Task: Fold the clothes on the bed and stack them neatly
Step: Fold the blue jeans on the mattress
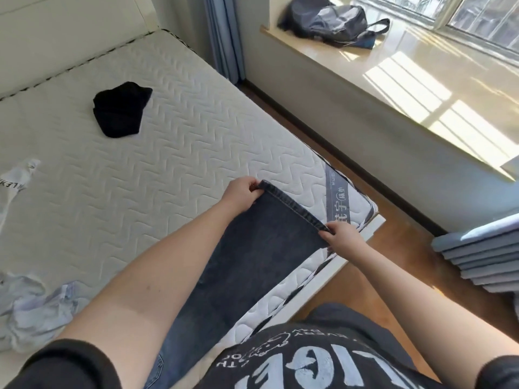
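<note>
**Both hands pinch the jeans' hem**

The jeans [252, 265] lie stretched along the near edge of the bed [174, 130], running from under the person's left arm out to the hem between the hands. The left hand [241, 196] pinches the far-left corner of the hem, fingers curled over the fabric's edge. The right hand [341, 238] pinches the opposite corner, thumb and fingers closed on the stitched seam, right at the mattress's corner. The hem is pulled taut in a straight line from one hand to the other, and the leg behind it lies flat and smooth.

Well beyond the left hand, toward the head of the bed, a black garment [120, 109] sits in a small heap. Far to the left of the left arm lie crumpled white clothes [36, 310], and a white piece with lettering [16, 181] beyond them. Past the right hand, across the floor, a backpack [328, 21] rests on the sill [421, 88].
</note>
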### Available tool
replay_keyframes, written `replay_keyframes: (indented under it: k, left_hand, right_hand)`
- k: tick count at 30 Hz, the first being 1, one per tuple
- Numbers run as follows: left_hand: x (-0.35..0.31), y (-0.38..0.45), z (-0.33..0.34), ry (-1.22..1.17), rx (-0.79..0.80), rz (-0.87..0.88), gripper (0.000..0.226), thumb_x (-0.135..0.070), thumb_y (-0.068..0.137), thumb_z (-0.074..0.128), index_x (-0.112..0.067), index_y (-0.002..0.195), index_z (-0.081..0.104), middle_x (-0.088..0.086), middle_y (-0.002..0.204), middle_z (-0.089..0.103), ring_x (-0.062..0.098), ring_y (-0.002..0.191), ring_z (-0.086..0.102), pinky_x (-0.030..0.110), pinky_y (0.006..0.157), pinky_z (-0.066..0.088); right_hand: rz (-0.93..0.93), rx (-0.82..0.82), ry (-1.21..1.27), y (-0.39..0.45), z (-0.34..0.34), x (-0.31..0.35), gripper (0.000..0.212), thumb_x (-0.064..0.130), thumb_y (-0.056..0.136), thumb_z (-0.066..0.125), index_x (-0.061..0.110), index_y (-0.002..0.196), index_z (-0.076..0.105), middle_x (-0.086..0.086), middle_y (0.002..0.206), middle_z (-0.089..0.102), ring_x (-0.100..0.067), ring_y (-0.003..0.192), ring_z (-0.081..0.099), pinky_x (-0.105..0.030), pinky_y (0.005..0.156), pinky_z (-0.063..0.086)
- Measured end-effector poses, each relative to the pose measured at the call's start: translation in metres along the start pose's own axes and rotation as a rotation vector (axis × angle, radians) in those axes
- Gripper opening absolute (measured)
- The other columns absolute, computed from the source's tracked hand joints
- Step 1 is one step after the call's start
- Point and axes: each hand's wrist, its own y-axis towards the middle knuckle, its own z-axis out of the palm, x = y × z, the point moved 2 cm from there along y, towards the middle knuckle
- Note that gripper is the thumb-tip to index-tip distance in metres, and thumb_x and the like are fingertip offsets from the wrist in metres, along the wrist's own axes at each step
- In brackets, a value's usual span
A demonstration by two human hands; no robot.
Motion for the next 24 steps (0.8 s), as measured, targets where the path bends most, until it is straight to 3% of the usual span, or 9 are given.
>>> replay_keyframes:
  k: [2, 4, 7, 13, 15, 19, 21, 24]
  left_hand:
    - [0.000, 0.020, 0.011, 0.046, 0.032, -0.015, 0.006, -0.023, 0.091, 0.065, -0.019, 0.087, 0.064, 0.006, 0.093, 0.070, 0.028, 0.092, 0.065, 0.034, 0.083, 0.051]
    - [0.003, 0.040, 0.023, 0.087, 0.052, -0.040, 0.010, -0.020, 0.092, 0.062, -0.012, 0.098, 0.067, 0.009, 0.103, 0.071, 0.028, 0.097, 0.063, 0.030, 0.081, 0.045]
    - [0.006, 0.070, 0.041, 0.132, 0.070, -0.084, 0.011, -0.017, 0.093, 0.061, -0.011, 0.100, 0.067, 0.012, 0.106, 0.070, 0.030, 0.100, 0.061, 0.026, 0.076, 0.037]
    - [0.020, 0.140, 0.080, 0.201, 0.166, -0.228, 0.019, -0.019, 0.092, 0.063, -0.010, 0.108, 0.067, 0.012, 0.109, 0.070, 0.030, 0.103, 0.062, 0.027, 0.080, 0.040]
    - [0.030, 0.167, 0.096, 0.202, 0.179, -0.285, 0.019, -0.018, 0.090, 0.066, -0.010, 0.108, 0.068, 0.011, 0.108, 0.070, 0.028, 0.103, 0.062, 0.028, 0.084, 0.042]
    - [0.062, 0.219, 0.137, 0.240, 0.206, -0.360, 0.015, -0.018, 0.089, 0.068, -0.011, 0.102, 0.068, 0.010, 0.104, 0.070, 0.029, 0.100, 0.062, 0.029, 0.082, 0.045]
    - [0.080, 0.238, 0.157, 0.251, 0.208, -0.389, 0.014, -0.019, 0.090, 0.067, -0.011, 0.101, 0.067, 0.010, 0.105, 0.070, 0.030, 0.100, 0.062, 0.034, 0.086, 0.048]
    - [0.105, 0.260, 0.182, 0.267, 0.207, -0.439, 0.014, -0.021, 0.091, 0.065, -0.012, 0.102, 0.066, 0.011, 0.107, 0.069, 0.031, 0.102, 0.062, 0.035, 0.087, 0.048]
  right_hand:
    - [0.036, 0.029, -0.025, 0.015, 0.001, -0.007, 0.020, 0.022, 0.098, 0.051, 0.010, 0.088, 0.063, -0.011, 0.084, 0.069, -0.025, 0.074, 0.065, -0.029, 0.062, 0.042]
    - [0.050, 0.050, -0.022, 0.032, 0.000, -0.015, 0.019, 0.020, 0.098, 0.050, 0.010, 0.089, 0.062, -0.011, 0.086, 0.070, -0.026, 0.078, 0.063, -0.030, 0.064, 0.042]
    - [0.075, 0.087, 0.024, 0.065, -0.001, -0.027, 0.015, 0.022, 0.098, 0.052, 0.015, 0.088, 0.062, -0.007, 0.085, 0.073, -0.012, 0.065, 0.063, -0.024, 0.057, 0.041]
    - [0.168, 0.196, 0.115, 0.141, 0.005, -0.058, 0.016, 0.026, 0.096, 0.060, 0.026, 0.080, 0.057, 0.003, 0.075, 0.072, -0.014, 0.074, 0.064, -0.016, 0.057, 0.039]
    - [0.190, 0.240, 0.109, 0.170, 0.012, -0.071, 0.017, 0.027, 0.095, 0.061, 0.024, 0.079, 0.058, 0.001, 0.078, 0.070, -0.017, 0.076, 0.063, -0.020, 0.057, 0.038]
    - [0.269, 0.272, 0.074, 0.229, 0.040, -0.096, 0.021, 0.028, 0.095, 0.061, 0.009, 0.096, 0.071, -0.018, 0.103, 0.065, -0.032, 0.095, 0.062, -0.033, 0.081, 0.045]
    - [0.293, 0.263, 0.061, 0.250, 0.056, -0.104, 0.024, 0.027, 0.096, 0.059, 0.007, 0.102, 0.070, -0.019, 0.114, 0.058, -0.034, 0.106, 0.058, -0.036, 0.093, 0.045]
    - [0.330, 0.284, 0.070, 0.270, 0.082, -0.114, 0.024, 0.026, 0.096, 0.058, 0.006, 0.104, 0.068, -0.018, 0.117, 0.058, -0.034, 0.108, 0.057, -0.037, 0.093, 0.046]
